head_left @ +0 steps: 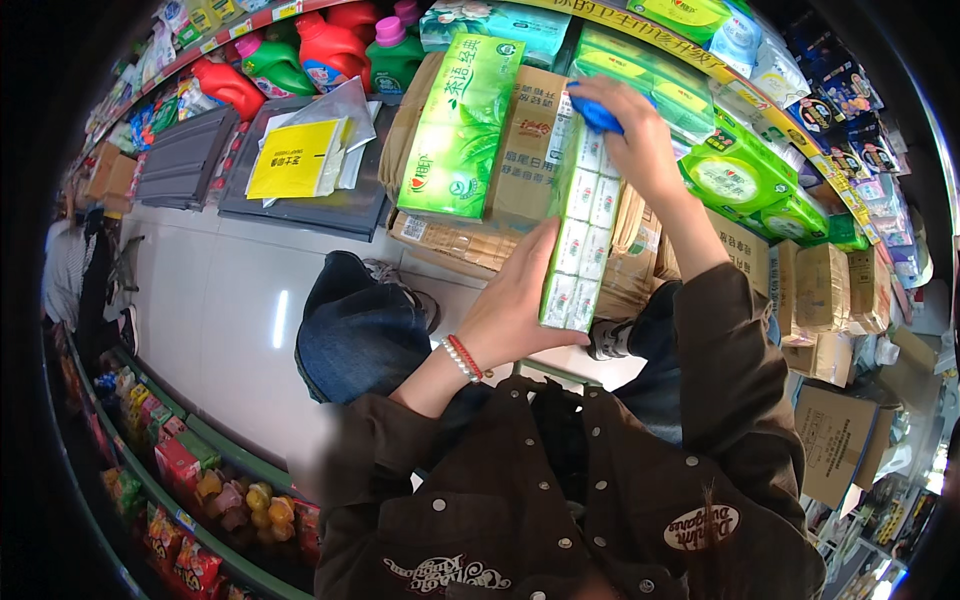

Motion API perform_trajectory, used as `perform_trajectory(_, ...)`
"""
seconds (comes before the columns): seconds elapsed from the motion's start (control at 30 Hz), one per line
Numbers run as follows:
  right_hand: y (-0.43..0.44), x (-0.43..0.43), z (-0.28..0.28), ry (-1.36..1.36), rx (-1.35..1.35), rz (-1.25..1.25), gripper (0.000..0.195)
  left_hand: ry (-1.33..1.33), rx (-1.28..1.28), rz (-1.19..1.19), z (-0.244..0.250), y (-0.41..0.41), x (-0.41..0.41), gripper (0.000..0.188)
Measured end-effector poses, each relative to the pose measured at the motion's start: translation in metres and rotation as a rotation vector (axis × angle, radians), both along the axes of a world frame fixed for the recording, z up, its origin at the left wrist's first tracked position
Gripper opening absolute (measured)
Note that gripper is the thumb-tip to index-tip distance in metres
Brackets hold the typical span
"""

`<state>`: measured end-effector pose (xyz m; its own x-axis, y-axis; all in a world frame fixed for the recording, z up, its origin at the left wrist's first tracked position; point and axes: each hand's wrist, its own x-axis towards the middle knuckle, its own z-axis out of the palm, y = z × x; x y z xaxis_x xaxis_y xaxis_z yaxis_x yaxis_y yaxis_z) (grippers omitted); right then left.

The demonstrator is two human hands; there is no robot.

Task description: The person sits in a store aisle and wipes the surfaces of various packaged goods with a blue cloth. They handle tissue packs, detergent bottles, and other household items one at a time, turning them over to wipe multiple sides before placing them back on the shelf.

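My left hand [514,296] grips a long green-edged pack of small pocket-tissue packets [581,240] around its near end, which is tilted up towards me. In my right hand [634,127] is a bunched blue cloth [596,112], pressed against the far end of that same pack. Behind it, a cardboard box [529,142] with printed writing sits low in front of the shelf. Just left of the held pack, a bright green tissue pack [461,127] with a leaf print lies flat on cardboard.
A yellow packet [296,159] and clear plastic sleeves lie on a dark panel [300,217] to the left. Detergent bottles [334,49] line the shelf behind. Cartons [821,285] are stacked at right. Snack shelves [180,480] run along lower left; a person [82,277] is at far left.
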<state>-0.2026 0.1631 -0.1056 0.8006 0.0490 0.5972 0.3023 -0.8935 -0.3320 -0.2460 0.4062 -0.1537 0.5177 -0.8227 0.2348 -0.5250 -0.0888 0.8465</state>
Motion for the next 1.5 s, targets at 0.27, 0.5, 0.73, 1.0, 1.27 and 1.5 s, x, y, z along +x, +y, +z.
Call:
perform_trajectory(0.27,0.034,-0.018,-0.010,-0.002,0.141,-0.003,0.044,0.044,-0.009,0.044,-0.003,0.003,0.002,0.116)
perform_trajectory(0.5,0.102,-0.135,0.002,0.359,0.334,0.216,0.052,-0.015,0.084,0.037,-0.012,0.004,0.001,0.108)
perform_trajectory(0.73,0.100,-0.172,0.012,0.613,0.858,0.455,0.053,0.126,-0.010,0.132,-0.011,-0.003,0.002,0.089)
perform_trajectory(1.0,0.076,-0.184,0.005,0.248,1.719,-0.157,0.034,-0.241,-0.148,0.169,-0.003,-0.008,0.011,0.067)
perform_trajectory(1.27,0.088,-0.181,-0.017,0.023,1.338,-0.263,0.028,0.245,-0.443,0.340,-0.020,-0.014,0.018,0.060)
perform_trajectory(1.5,0.110,-0.164,-0.009,0.045,-0.045,0.212,0.044,1.024,-0.523,0.233,0.005,-0.006,0.013,0.049)
